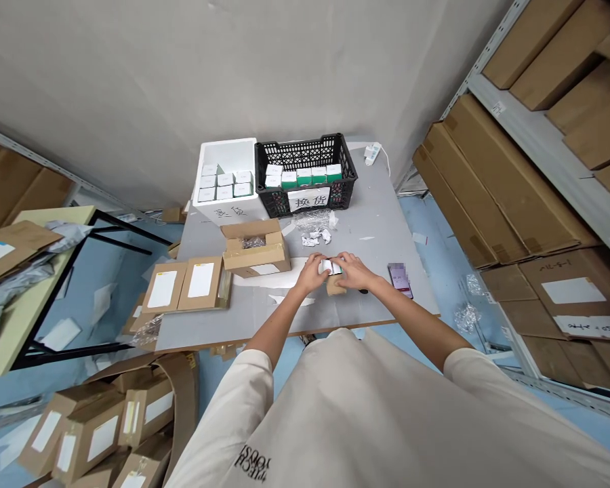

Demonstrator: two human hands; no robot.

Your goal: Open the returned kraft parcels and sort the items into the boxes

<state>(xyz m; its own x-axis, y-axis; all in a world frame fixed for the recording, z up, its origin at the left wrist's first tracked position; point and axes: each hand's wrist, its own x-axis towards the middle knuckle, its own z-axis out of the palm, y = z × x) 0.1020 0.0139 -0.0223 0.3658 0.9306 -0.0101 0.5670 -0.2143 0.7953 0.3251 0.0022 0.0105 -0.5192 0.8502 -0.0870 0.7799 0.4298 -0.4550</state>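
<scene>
My left hand [312, 270] and my right hand [350, 269] meet over the middle of the grey table [366, 230]. Both are closed on a small white packet [331, 267] held between them. Under the hands lies a small brown cardboard box [335, 285]. An open cardboard box [255, 248] sits just to the left of my left hand. A phone [400, 279] lies to the right of my right forearm.
At the table's back stand a white foam box [225, 177] and a black crate [306, 174], both with small boxes. Two labelled flat boxes [183, 285] lie at left. Crumpled plastic [315, 227] lies mid-table. Shelves of cartons [518, 196] stand at right; more boxes [96, 427] on the floor.
</scene>
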